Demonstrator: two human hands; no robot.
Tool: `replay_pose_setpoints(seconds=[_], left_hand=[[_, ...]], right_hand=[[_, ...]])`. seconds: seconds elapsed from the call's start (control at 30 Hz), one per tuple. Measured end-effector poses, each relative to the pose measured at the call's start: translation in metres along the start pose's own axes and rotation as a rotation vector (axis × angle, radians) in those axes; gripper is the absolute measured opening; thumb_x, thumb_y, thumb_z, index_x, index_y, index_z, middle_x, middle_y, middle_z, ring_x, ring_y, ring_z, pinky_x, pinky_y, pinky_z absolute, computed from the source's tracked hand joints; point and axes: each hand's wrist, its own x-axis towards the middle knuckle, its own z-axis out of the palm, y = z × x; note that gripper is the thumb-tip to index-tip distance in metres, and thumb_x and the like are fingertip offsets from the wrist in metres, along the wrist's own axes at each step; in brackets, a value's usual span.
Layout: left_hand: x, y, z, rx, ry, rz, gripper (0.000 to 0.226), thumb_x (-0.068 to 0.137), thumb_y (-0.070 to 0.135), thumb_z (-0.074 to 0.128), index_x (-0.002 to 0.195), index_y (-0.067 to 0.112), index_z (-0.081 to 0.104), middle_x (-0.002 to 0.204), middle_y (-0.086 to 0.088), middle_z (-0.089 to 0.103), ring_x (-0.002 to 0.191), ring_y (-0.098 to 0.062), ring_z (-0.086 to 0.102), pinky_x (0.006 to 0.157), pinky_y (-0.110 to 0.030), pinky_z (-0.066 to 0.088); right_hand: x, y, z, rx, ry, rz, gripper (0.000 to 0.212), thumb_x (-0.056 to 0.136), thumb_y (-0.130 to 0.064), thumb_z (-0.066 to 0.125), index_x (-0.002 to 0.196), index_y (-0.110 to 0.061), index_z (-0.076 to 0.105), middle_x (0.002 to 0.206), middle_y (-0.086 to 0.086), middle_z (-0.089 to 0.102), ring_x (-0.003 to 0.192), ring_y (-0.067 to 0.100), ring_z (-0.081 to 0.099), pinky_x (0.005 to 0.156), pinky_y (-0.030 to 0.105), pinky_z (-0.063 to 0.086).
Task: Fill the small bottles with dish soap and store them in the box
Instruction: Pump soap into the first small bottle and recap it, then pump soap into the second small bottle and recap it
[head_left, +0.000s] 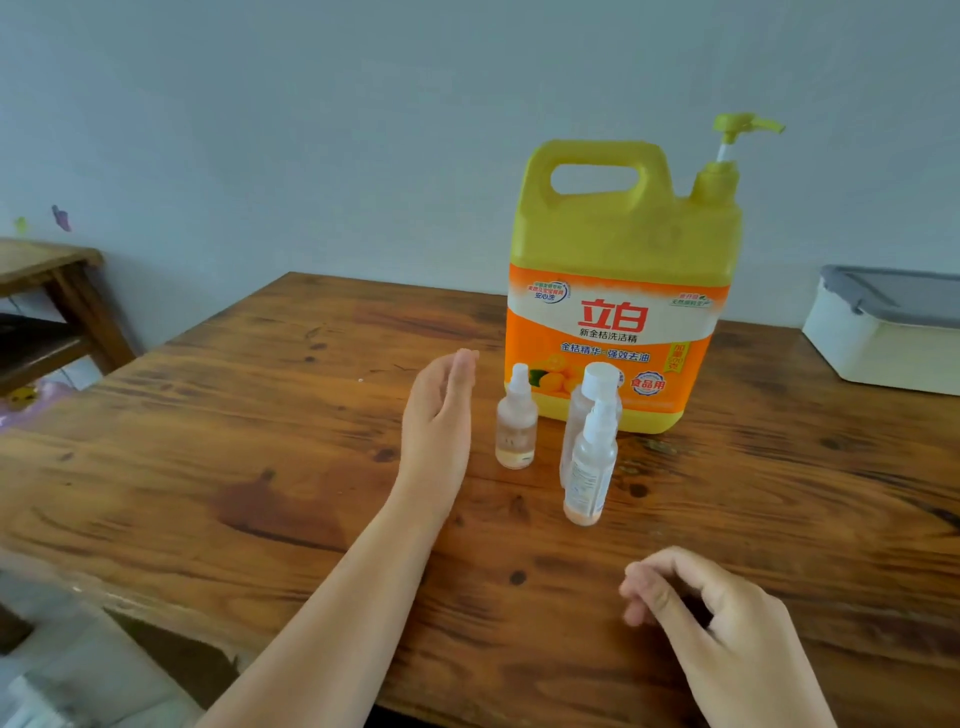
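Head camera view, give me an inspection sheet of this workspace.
Surface: wooden table, stained, knots visible.
Job's things: yellow dish soap jug with pump, upright at the back; three small bottles standing before it: left spray bottle, front spray bottle, white-capped bottle behind that; white box, grey lid on, far right.
Clutter: nothing seen.
Hands: left hand open, fingers straight, beside the left spray bottle, gripping nothing; right hand loosely curled, empty, nearer the front edge.
Cables: nothing seen.
Surroundings: pale wall; wooden stand at left.

Three small bottles (516, 431) (590, 462) (598, 379), one yellow soap jug (618, 270) at 12 o'clock, one lidded box (883, 332) at 3 o'clock, two hands (439, 415) (711, 634).
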Motion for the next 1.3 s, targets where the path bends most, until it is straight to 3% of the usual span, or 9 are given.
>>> replay_pose_setpoints(seconds=[0.17,0.4,0.53,0.7,0.87,1.07,1.13,1.2,1.3], left_hand=[[-0.012,0.0,-0.009,0.106,0.242,0.241,0.032,0.099,0.036,0.034,0.104,0.023,0.063,0.101,0.01,0.062,0.097,-0.003,0.058,0.076,-0.006,0.042],[-0.042,0.008,0.008,0.161,-0.087,0.498,0.016,0.099,0.033,0.046,0.108,0.024,0.056,0.09,0.013,0.057,0.08,-0.012,0.059,0.063,-0.013,0.044],[-0.055,0.01,0.029,0.186,-0.195,0.45,0.038,0.09,0.056,0.055,0.116,0.029,0.048,0.098,0.013,0.051,0.085,-0.013,0.055,0.061,-0.014,0.046],[-0.063,0.004,0.043,0.357,-0.196,0.389,0.046,0.078,0.064,0.062,0.111,0.036,0.044,0.101,0.022,0.049,0.094,-0.002,0.054,0.071,-0.005,0.044],[-0.064,0.005,0.04,0.333,-0.207,0.332,0.037,0.077,0.06,0.066,0.101,0.035,0.054,0.093,0.023,0.058,0.095,0.004,0.055,0.072,0.0,0.04],[-0.073,0.012,0.035,0.192,-0.271,0.37,0.029,0.088,0.06,0.054,0.105,0.037,0.055,0.099,0.023,0.06,0.097,-0.003,0.059,0.073,-0.008,0.045],[-0.074,0.013,0.034,0.172,-0.33,0.354,0.03,0.09,0.06,0.053,0.111,0.039,0.055,0.102,0.021,0.061,0.102,-0.006,0.059,0.076,-0.012,0.048],[-0.076,0.016,0.034,0.122,-0.4,0.352,0.024,0.093,0.052,0.055,0.114,0.04,0.055,0.105,0.017,0.063,0.104,-0.011,0.06,0.078,-0.017,0.051],[-0.081,0.019,0.035,-0.062,-0.544,0.322,0.021,0.097,0.034,0.058,0.117,0.029,0.058,0.105,0.004,0.065,0.099,-0.021,0.062,0.081,-0.027,0.053]], right_hand=[[-0.002,-0.002,0.003,-0.056,0.051,-0.069,0.042,0.076,-0.059,0.046,0.059,-0.023,0.057,0.047,-0.011,0.057,0.045,0.005,0.053,0.05,0.011,0.039],[-0.005,-0.005,0.011,-0.214,-0.048,-0.172,0.036,0.085,-0.058,0.036,0.061,-0.032,0.041,0.057,-0.01,0.05,0.066,0.007,0.056,0.055,0.016,0.041],[-0.003,-0.005,0.015,-0.245,-0.079,-0.219,0.022,0.093,-0.038,0.053,0.075,-0.034,0.042,0.074,-0.015,0.052,0.085,0.004,0.052,0.068,0.012,0.041],[-0.003,-0.004,0.01,-0.172,-0.076,-0.127,0.019,0.077,-0.036,0.075,0.072,-0.035,0.057,0.08,-0.018,0.063,0.08,0.005,0.059,0.068,0.012,0.044],[-0.005,-0.004,0.005,-0.053,-0.06,-0.102,0.016,0.086,-0.043,0.062,0.072,-0.035,0.065,0.077,-0.019,0.069,0.078,0.004,0.064,0.071,0.016,0.047],[-0.008,0.003,0.001,-0.021,0.253,-0.043,0.029,0.091,-0.043,0.05,0.065,-0.029,0.053,0.059,-0.008,0.059,0.057,0.008,0.057,0.054,0.011,0.04],[-0.005,0.006,0.002,-0.059,0.324,-0.047,0.016,0.087,-0.03,0.065,0.077,-0.037,0.055,0.081,-0.015,0.058,0.075,0.003,0.056,0.065,0.007,0.042],[-0.002,0.007,0.005,-0.08,0.277,-0.026,0.046,0.079,-0.028,0.076,0.113,-0.043,0.05,0.117,-0.02,0.044,0.099,-0.002,0.052,0.078,0.004,0.042],[0.0,0.005,0.006,0.004,0.199,-0.038,0.07,0.078,-0.045,0.071,0.137,-0.039,0.034,0.133,-0.026,0.037,0.117,-0.005,0.047,0.086,0.004,0.04]])
